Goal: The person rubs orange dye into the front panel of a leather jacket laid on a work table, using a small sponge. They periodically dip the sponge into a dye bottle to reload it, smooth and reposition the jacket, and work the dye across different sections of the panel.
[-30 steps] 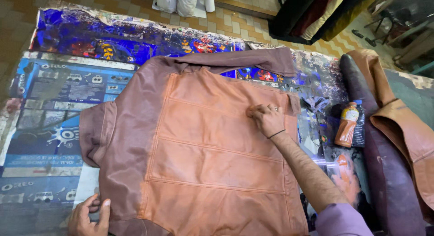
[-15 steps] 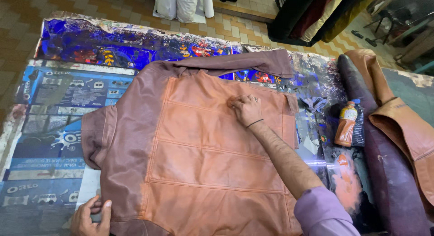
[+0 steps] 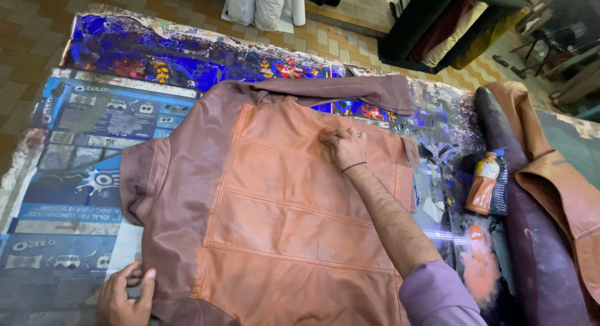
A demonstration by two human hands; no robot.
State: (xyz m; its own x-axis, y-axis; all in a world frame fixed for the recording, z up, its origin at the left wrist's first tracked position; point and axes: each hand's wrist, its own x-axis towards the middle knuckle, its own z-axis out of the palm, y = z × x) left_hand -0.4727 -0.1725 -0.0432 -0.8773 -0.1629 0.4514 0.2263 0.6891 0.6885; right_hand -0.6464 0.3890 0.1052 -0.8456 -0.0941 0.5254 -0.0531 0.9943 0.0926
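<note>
Right hand (image 3: 345,146) clenched, pressing on brown jacket (image 3: 275,220) mid-frame. Left hand (image 3: 125,295) gripping its lower left edge. Orange bottle (image 3: 484,182) at right; blue printed sheets (image 3: 69,176) at left.

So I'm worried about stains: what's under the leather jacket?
The jacket lies on a blue printed sheet over a paint-smeared table. What is directly beneath it is covered.

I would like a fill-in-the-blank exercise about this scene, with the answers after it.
1. The right hand presses on the upper back of a leather ____.
2. The left hand holds the garment at its lower ____ corner.
3. An orange ____ stands to the right, beside the dark leather roll.

Answers: jacket; left; bottle
</note>
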